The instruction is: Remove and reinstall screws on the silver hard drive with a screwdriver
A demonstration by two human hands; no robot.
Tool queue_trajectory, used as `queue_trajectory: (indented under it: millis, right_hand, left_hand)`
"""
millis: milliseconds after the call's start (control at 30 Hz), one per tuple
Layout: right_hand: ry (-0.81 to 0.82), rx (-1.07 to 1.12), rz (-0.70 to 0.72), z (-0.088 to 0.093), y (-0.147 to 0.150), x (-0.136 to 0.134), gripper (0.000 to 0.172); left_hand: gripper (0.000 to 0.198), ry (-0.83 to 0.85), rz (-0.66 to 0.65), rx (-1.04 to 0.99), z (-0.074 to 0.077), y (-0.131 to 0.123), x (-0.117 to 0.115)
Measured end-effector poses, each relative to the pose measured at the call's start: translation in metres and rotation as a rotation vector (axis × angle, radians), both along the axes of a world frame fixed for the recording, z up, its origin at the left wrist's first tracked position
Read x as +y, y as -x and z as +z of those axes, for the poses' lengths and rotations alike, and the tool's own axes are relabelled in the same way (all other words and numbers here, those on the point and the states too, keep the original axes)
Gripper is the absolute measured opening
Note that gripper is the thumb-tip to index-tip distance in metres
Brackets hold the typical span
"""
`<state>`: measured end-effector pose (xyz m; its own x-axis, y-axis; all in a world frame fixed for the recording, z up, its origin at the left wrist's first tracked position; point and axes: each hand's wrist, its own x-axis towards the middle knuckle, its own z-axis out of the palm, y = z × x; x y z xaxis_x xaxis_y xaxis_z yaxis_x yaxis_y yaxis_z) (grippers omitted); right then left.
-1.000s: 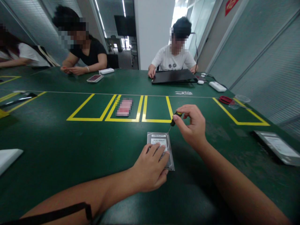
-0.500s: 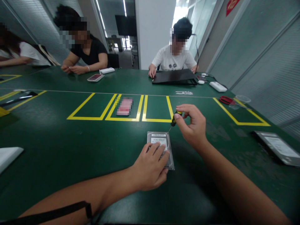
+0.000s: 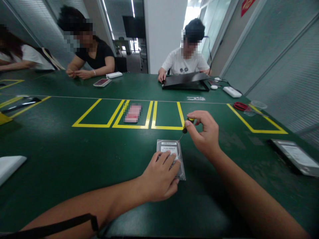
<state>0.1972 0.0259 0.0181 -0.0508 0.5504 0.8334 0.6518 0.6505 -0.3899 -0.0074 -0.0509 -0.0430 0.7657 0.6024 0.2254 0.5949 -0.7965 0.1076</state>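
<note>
A silver hard drive [image 3: 167, 143] with a white label lies flat on the green table in front of me. My left hand [image 3: 161, 174] rests across its lower part, fingers spread over the top and thumb by the near edge, covering much of the label. Between the thumb and fingers of my right hand [image 3: 205, 131] is a small black and yellow screwdriver [image 3: 184, 128], tilted. Its thin shaft points down to the drive's far right corner; whether the tip sits in a screw is too small to tell.
Another hard drive [image 3: 296, 156] lies at the right. Yellow tape rectangles [image 3: 129, 126] mark the table, one holding a blurred pink object [image 3: 133, 113]. Red cable [image 3: 241, 106] lies at the far right, a white object [image 3: 11, 167] at the left. Opposite, a person [image 3: 185, 61] handles a black panel [image 3: 186, 79].
My hands, the drive and the screwdriver stay nearly in place; the screwdriver handle looks slightly turned. Across the table, the person's black panel has lifted at its right side.
</note>
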Motion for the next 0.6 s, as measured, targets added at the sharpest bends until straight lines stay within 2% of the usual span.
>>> queue_trajectory:
  millis: [167,267,600]
  right_hand:
    - [-0.016,-0.021,-0.066,0.0023,-0.0007,0.0006,0.010]
    - [-0.004,-0.010,-0.086,0.0017,-0.0018,0.0000,0.015]
    - [0.004,0.002,-0.052,0.0014,-0.0017,-0.0011,0.015]
  left_hand:
    - [0.054,0.007,-0.004,0.001,-0.0004,0.0003,0.0004]
    - [0.053,0.005,-0.004,-0.004,-0.0009,0.0006,0.0003]
    - [0.053,0.012,-0.010,-0.004,0.0000,0.0000,0.0008]
